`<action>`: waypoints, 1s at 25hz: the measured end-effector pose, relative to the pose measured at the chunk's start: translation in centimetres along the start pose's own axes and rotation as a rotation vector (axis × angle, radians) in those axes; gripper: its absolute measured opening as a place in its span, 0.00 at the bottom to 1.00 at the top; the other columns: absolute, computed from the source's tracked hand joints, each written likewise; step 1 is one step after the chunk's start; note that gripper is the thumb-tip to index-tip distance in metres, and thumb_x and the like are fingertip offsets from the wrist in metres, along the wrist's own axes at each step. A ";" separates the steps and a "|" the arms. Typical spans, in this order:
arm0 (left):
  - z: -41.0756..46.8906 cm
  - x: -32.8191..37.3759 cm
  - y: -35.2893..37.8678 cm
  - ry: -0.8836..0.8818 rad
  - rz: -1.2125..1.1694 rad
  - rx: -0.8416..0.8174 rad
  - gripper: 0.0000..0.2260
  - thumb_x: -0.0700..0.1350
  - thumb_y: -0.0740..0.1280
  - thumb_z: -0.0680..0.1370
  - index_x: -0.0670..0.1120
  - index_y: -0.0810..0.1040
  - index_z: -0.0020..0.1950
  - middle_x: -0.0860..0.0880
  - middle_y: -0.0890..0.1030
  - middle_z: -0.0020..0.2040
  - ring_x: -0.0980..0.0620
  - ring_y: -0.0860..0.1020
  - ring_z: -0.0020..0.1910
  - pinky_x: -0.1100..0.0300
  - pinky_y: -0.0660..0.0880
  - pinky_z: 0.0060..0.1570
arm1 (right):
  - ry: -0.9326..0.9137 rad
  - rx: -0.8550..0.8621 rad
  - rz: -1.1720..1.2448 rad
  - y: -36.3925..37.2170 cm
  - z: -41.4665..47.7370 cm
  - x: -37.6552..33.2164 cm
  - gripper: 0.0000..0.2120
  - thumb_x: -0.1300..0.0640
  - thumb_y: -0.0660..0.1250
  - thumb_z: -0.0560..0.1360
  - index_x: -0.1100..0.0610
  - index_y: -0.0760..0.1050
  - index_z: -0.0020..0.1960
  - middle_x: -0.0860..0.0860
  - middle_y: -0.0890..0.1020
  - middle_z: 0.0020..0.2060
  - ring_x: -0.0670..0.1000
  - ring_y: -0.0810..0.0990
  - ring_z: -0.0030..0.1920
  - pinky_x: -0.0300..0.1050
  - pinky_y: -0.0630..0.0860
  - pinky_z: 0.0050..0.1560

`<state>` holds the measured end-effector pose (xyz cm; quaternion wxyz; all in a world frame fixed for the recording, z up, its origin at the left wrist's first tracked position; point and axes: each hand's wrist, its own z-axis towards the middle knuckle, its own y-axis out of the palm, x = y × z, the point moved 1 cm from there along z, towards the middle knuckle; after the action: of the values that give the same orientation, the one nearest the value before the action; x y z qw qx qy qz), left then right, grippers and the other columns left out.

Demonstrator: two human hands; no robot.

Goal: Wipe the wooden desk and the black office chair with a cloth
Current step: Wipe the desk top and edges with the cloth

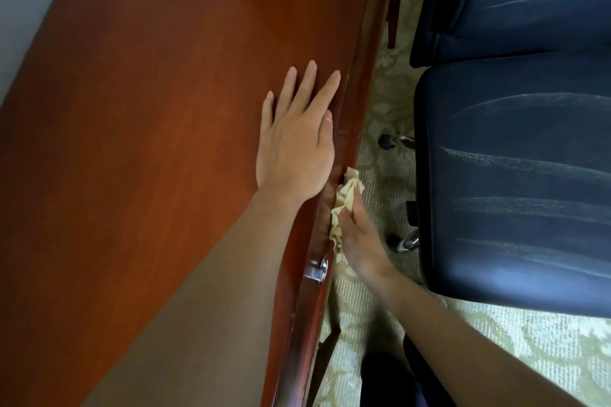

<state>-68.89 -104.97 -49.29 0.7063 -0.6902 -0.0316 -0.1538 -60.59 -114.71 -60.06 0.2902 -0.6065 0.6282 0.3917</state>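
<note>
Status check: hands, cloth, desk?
Left hand flat on desk top. Right hand grips cloth against desk's front edge. Metal fitting on edge nearby; chair apart.

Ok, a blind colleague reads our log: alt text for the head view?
The right hand holds a cloth against the front edge of the desk while the left hand lies flat on top. A black chair stands alongside on carpet.

Pale green patterned carpet underfoot, plain grey wall at far left.
</note>
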 end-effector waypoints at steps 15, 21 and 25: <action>-0.1 0.5 -0.8 -0.048 0.010 -0.051 0.23 0.49 0.45 0.80 0.57 0.56 0.76 0.55 0.53 0.78 0.58 0.45 0.77 0.51 0.44 0.75 | 0.072 0.003 -0.008 -5.5 14.3 -12.1 0.22 0.51 0.47 0.83 0.40 0.49 0.76 0.46 0.66 0.72 0.48 0.69 0.66 0.43 0.69 0.59; 0.1 0.6 -1.0 -0.065 0.023 -0.071 0.23 0.49 0.44 0.80 0.57 0.56 0.76 0.56 0.53 0.78 0.58 0.45 0.77 0.51 0.43 0.75 | 0.070 0.030 -0.001 -5.5 14.5 -12.7 0.22 0.50 0.48 0.83 0.40 0.51 0.75 0.45 0.65 0.72 0.46 0.67 0.67 0.47 0.67 0.66; 0.0 0.5 -1.0 -0.062 0.039 -0.080 0.23 0.49 0.43 0.80 0.58 0.54 0.76 0.56 0.52 0.78 0.58 0.44 0.77 0.51 0.44 0.75 | 0.062 -0.016 0.035 -4.5 10.4 -11.5 0.22 0.49 0.50 0.83 0.40 0.51 0.75 0.42 0.65 0.71 0.44 0.66 0.68 0.42 0.64 0.64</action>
<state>-68.66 -105.04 -48.23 0.6796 -0.7229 -0.0339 -0.1198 -56.16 -99.55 -56.51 0.2589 -0.6096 0.6442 0.3825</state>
